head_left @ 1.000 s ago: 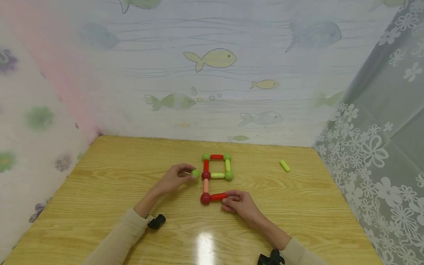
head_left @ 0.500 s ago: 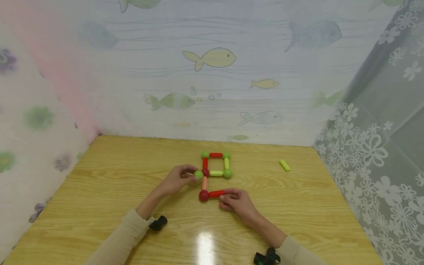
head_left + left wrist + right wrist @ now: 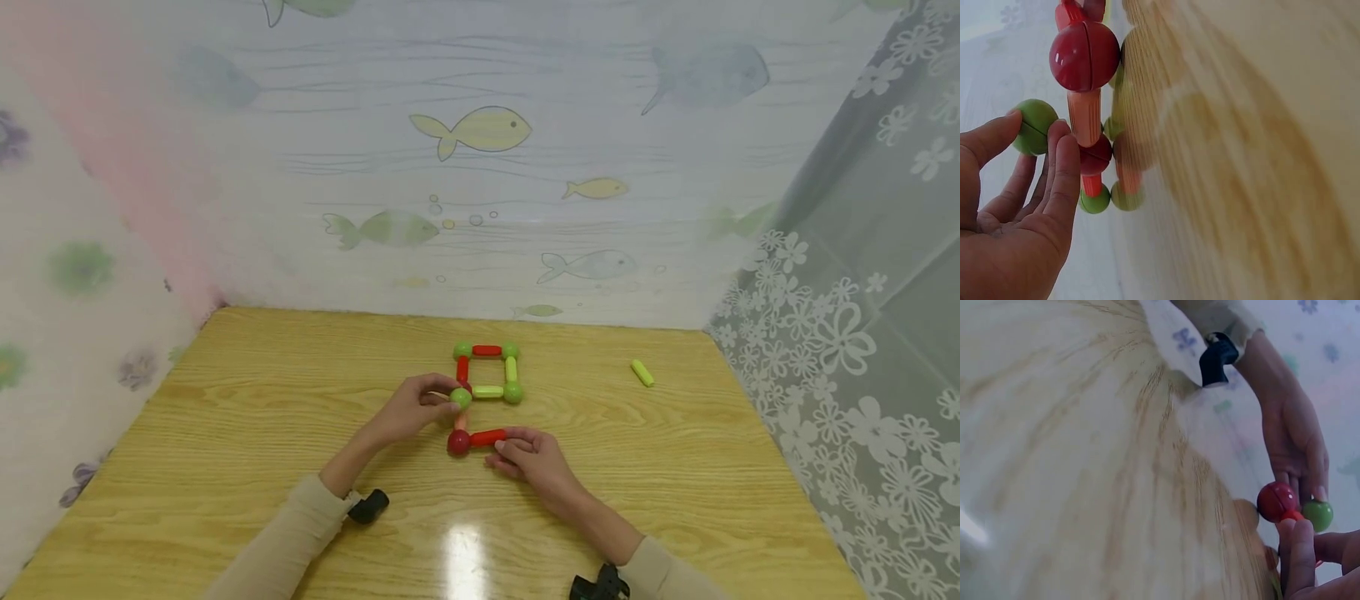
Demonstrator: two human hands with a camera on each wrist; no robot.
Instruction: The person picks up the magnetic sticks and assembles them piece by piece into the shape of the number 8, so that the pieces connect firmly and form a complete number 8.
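Observation:
My left hand pinches a green ball between thumb and fingers. In the head view the ball overlaps the dark red ball at the square's near left corner; the left wrist view shows it raised above the row of pieces. A salmon stick runs from that corner to a second dark red ball. From there a red stick points right, its free end pinched by my right hand. Green balls and red and yellow-green sticks form the square's other parts.
A loose yellow-green stick lies on the wood-grain table at the right. Behind the table hangs a fish-print curtain. Black wrist cameras sit on both forearms, close over the tabletop.
My left hand has moved slightly right with the green ball, from beside the corner ball to overlapping it in the head view. My right hand keeps its grip on the red stick.

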